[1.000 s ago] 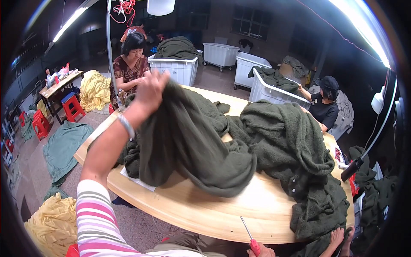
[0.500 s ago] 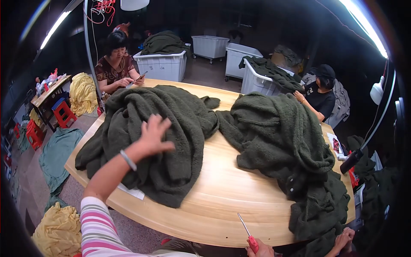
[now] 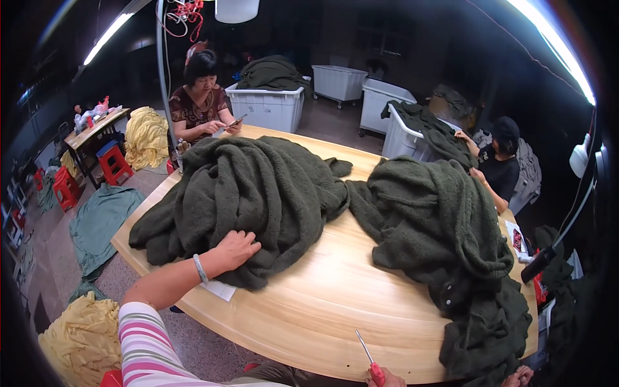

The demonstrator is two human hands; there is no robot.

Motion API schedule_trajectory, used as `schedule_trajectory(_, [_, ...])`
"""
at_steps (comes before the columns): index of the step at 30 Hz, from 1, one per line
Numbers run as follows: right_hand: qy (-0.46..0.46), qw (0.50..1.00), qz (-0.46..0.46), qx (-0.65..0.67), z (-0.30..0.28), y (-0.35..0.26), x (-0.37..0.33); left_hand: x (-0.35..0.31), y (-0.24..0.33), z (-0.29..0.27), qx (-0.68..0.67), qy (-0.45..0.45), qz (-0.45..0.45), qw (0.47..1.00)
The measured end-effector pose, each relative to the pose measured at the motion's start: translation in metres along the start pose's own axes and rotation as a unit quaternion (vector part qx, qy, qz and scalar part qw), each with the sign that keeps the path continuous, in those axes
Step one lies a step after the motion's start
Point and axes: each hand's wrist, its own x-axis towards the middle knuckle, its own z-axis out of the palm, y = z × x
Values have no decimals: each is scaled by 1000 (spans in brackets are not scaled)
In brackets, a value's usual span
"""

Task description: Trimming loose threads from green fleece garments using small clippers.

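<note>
Far left, a red stool (image 3: 115,166) stands beside a yellow heap (image 3: 146,138); nearer, a green cloth (image 3: 103,216) lies spread on the floor, with a second yellow heap (image 3: 84,335) at the near left. A seated person (image 3: 198,122) holds a phone (image 3: 238,120) at the bench's far left. The left hand (image 3: 237,251) rests on the near side of the left pile (image 3: 251,187), fingers curled against the dark green cloth; whether it grips cannot be told. That pile partly covers a white sheet (image 3: 221,291). The right hand (image 3: 391,379), at the near edge, is closed round a red-handled tool (image 3: 376,372). The right pile (image 3: 432,206) takes up the right side. Beyond it, a person in a black cap (image 3: 501,169) reaches to cloth on a white bin (image 3: 401,138).

The bench (image 3: 309,290) is pale wood, bare between the piles. Behind are more white bins and a dark room, lit by tube lights left and right.
</note>
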Motion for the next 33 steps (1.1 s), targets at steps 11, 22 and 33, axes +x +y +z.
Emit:
schedule_trajectory(11, [-12, 998, -33, 54, 9, 27, 16, -26, -148, -39, 313, 141, -305, 888])
schedule_trajectory(22, [1, 991, -58, 118, 22, 58, 30, -72, -120, 63, 189, -60, -353, 914])
schedule_trajectory(33, [19, 988, -21, 150, 13, 38, 18, -101, -203, 17, 196, -26, -491, 848])
